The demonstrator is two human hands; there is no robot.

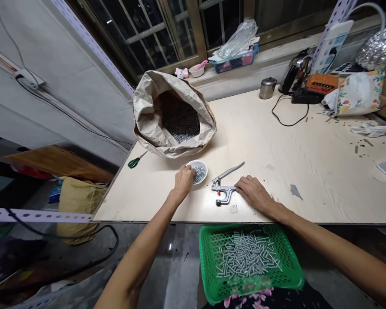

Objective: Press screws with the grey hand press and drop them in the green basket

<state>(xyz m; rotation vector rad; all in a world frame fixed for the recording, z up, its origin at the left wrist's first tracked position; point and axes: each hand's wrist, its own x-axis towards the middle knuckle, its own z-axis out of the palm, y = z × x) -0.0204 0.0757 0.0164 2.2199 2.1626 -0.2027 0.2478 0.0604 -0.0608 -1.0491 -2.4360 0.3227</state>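
Note:
My left hand (184,180) reaches into a small white bowl (203,165) of tiny metal parts, its fingers curled together at the bowl's near rim; what they pinch is hidden. My right hand (253,192) lies on the pale wooden table (276,141) with its fingers touching the lower handle of a silver hand press plier (224,185), which rests flat beside the bowl. A green plastic basket (209,266) holding several small metal springs sits on my lap below the table edge.
A large open paper sack (148,107) of dark small parts stands behind the bowl. Green-handled scissors (135,162) lie at the table's left edge. A kettle (296,71), metal cup (268,87), black cable (289,112) and clutter fill the far right.

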